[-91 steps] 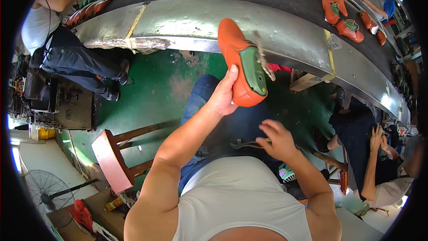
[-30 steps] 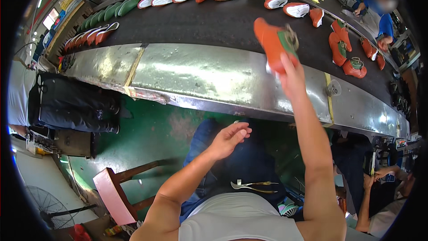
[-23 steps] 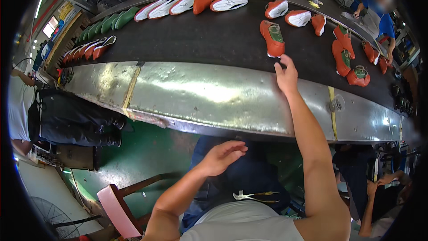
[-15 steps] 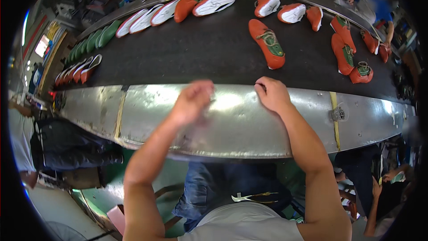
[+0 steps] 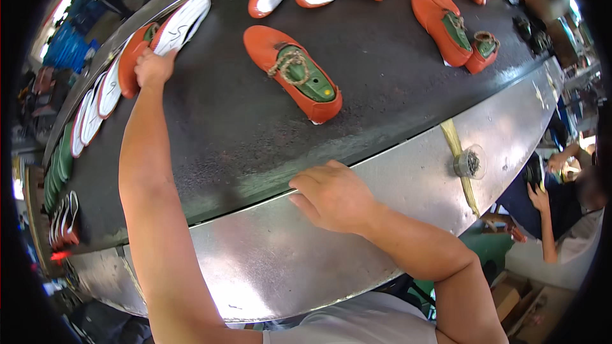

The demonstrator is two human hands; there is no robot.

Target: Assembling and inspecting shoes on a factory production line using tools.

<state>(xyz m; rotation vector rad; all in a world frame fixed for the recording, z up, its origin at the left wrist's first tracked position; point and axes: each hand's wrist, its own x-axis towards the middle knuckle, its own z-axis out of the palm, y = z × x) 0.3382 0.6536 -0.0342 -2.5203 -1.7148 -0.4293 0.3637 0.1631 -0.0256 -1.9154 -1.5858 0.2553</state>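
Observation:
At the far left, my left hand [image 5: 155, 67] is closed on the near end of a shoe lying sole up, its white sole [image 5: 183, 22] toward me. Right beside that hand stands an orange shoe [image 5: 131, 60] with a bit of green inside. My right hand [image 5: 338, 197] rests at the near edge of the dark belt, on the metal ledge [image 5: 255, 261]. Its fingers are loosely bent, the thumb lies apart from them, and I see nothing in it. In front of it, on the belt, lies an orange shoe with a green last and a tied lace [image 5: 296, 76].
More orange shoes [image 5: 440, 22] lie along the belt's far side and right. White-soled shoes and green pieces [image 5: 60, 169] line its left end. A clear cup of small dark bits [image 5: 470, 162] stands on the ledge. Another person [image 5: 554, 204] works at the right.
My view has turned and come nearer the belt. My left hand has reached from above the ledge to the far row and taken hold of a white-soled shoe. My right hand stays by the belt's edge.

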